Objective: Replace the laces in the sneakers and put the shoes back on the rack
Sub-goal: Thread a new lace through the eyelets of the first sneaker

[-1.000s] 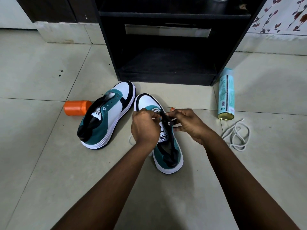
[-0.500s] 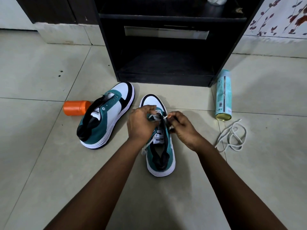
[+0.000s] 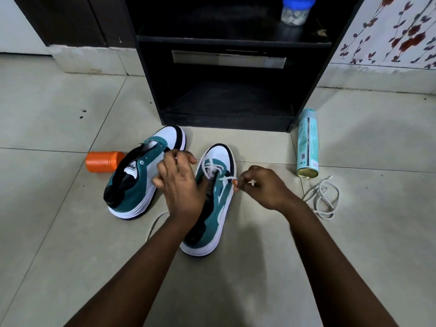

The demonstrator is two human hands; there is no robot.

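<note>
Two teal, white and black sneakers sit on the tiled floor before a black rack. The right sneaker carries a white lace crossed through its front eyelets. My left hand grips that sneaker's left side near the tongue. My right hand pinches the lace end, pulled out to the right of the shoe. The lace's other end trails on the floor by my left forearm. The left sneaker lies unlaced, tilted toward the left. A second white lace lies loose on the floor at right.
An orange jar lies on its side left of the sneakers. A teal spray can lies beside the rack's right foot. A blue-lidded jar stands on the rack's upper shelf. The lower shelf holds nothing visible.
My right hand has drawn the lace end out to the right of the shoe. My left hand has shifted onto the sneaker's left side. The camera view has tipped up slightly.
</note>
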